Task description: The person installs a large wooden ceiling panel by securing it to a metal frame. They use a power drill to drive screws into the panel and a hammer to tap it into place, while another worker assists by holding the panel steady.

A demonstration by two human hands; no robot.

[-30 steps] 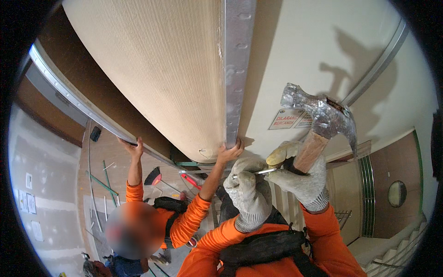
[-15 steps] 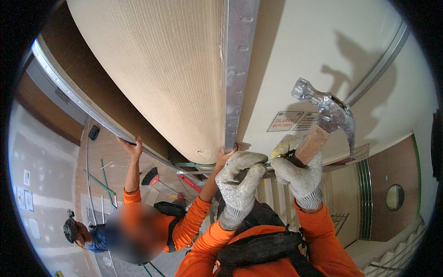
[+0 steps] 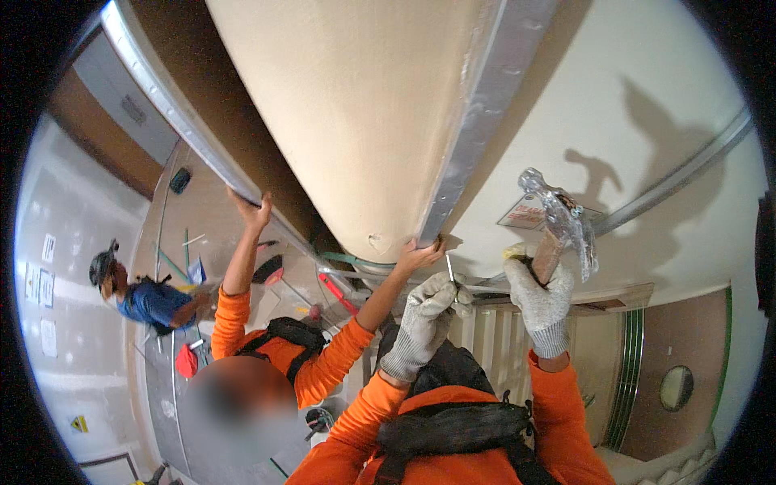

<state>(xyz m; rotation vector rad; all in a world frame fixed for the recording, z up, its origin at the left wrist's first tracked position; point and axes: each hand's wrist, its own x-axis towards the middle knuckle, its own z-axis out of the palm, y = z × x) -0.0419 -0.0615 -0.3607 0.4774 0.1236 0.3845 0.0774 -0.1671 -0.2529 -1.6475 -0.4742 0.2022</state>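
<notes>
My left hand (image 3: 423,319), in a pale knit work glove, pinches a thin silvery nail (image 3: 450,265) that points upward from the fingertips. Wrapped round the wooden handle of a claw hammer (image 3: 569,220) is my gloved right hand (image 3: 541,307); the hammer's worn metal head is raised above the fist. Both hands are in front of my body, apart from each other. Just beyond my left hand, a co-worker's bare hand (image 3: 420,255) grips the lower end of a perforated metal channel (image 3: 493,105) along a tall pale curved panel (image 3: 347,129).
The co-worker's other hand (image 3: 255,212) holds a second metal rail (image 3: 162,97) at left. A white wall with a sign (image 3: 524,212) stands at right. On the floor lie a broom head (image 3: 267,270), a red tool (image 3: 336,293) and rods. Another person (image 3: 153,301) is farther left.
My hands have moved apart from being close together. The nail now stands upright in my left fingers. My view has shifted, and the person in blue at far left has changed posture.
</notes>
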